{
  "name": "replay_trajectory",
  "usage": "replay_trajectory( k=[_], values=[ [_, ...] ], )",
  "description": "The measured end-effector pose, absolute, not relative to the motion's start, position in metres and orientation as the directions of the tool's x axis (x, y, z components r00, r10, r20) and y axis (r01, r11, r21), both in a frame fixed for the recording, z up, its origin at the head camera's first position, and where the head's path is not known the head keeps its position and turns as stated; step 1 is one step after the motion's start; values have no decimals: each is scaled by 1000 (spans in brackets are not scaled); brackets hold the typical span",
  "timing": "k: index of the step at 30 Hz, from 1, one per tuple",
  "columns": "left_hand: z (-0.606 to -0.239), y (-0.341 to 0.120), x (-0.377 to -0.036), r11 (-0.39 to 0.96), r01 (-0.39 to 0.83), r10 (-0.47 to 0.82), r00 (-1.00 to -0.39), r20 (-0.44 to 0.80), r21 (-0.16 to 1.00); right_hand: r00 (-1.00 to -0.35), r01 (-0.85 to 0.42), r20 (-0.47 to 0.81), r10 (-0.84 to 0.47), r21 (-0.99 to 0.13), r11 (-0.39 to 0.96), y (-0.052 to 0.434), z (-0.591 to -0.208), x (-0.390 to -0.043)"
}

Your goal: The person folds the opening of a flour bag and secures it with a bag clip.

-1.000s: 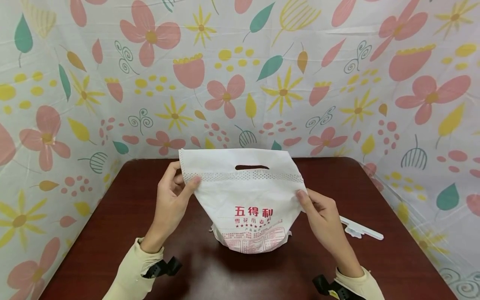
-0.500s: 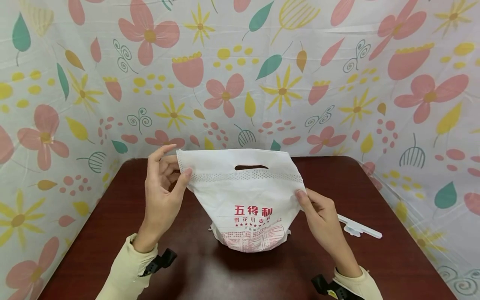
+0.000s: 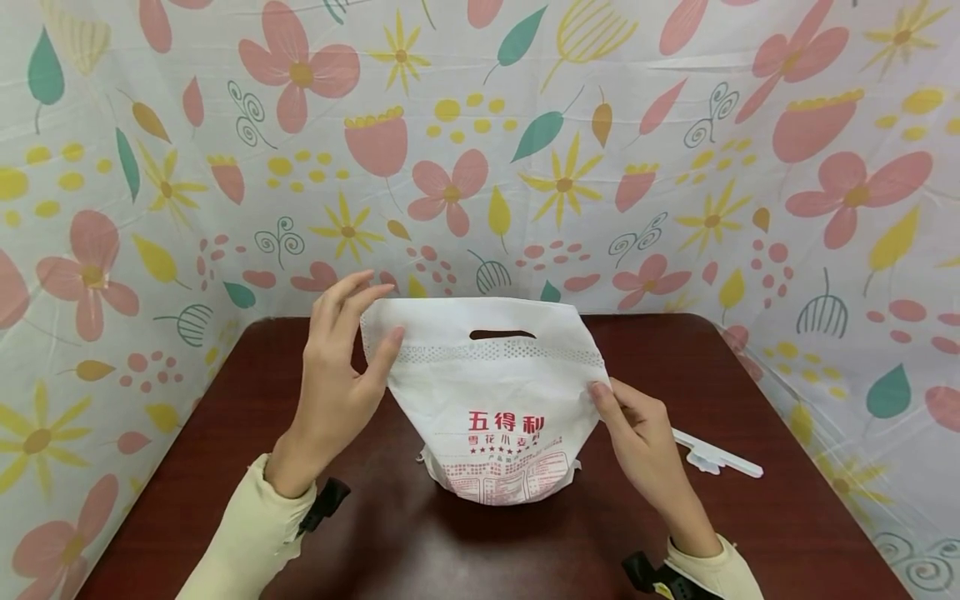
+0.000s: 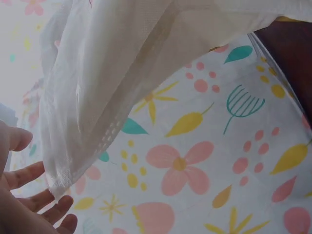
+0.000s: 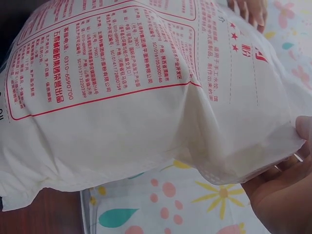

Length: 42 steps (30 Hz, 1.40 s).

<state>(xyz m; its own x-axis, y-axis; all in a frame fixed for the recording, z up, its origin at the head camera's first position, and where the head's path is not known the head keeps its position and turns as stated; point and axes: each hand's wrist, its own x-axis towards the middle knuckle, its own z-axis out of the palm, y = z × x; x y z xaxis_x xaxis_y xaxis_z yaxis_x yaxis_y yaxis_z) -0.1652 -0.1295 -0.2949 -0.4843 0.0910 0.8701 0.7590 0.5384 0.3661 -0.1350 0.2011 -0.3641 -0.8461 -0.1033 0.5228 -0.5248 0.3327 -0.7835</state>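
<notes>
A: Two hands are on the white bag, which stands near the middle of the surface, its printed base down and its handle edge up. Starting at the left, what is different?

B: The left hand has opened up. A second ago its fingers were tucked behind the bag's top left corner with the thumb pinching the dotted band. Now the fingers are spread and raised above that corner, and only the thumb lies against the band. The left wrist view agrees: fingertips splayed just beside the bag's edge, not wrapped round it. So I would call that grip released, merely touching.

A: What does that suggest?

B: As a judgement, the left hand is shifting its hold on the top edge and is between grasps.

A: And the bag itself?

B: Hardly moved; the corner by the left hand looks slightly more rounded than before.

A: The right side?

B: The right hand is unchanged, pinching the bag's right edge below the dotted band. The white clip lies where it did, toward the surface's right edge.
</notes>
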Motion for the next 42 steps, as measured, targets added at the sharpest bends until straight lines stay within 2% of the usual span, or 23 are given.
replay_trajectory(
  k=[10, 27, 35, 42],
  values=[
    [-284, -111, -163, 597, 782, 249, -393, 885, 179, -837, -537, 538, -101, -772, 339, 203, -367, -135],
    [-262, -65, -160, 492, 868, 427, -304, 852, 64, -825, -553, 559, -87, -763, 335, 203, -371, -133],
    [-268, -56, -158, 478, 878, 535, -314, 784, 24, -819, -562, 566, -90, -762, 322, 198, -370, -134],
    [-268, -51, -157, 486, 874, 544, -296, 785, -7, -816, -565, 572, -85, -758, 325, 197, -370, -133]
  ],
)
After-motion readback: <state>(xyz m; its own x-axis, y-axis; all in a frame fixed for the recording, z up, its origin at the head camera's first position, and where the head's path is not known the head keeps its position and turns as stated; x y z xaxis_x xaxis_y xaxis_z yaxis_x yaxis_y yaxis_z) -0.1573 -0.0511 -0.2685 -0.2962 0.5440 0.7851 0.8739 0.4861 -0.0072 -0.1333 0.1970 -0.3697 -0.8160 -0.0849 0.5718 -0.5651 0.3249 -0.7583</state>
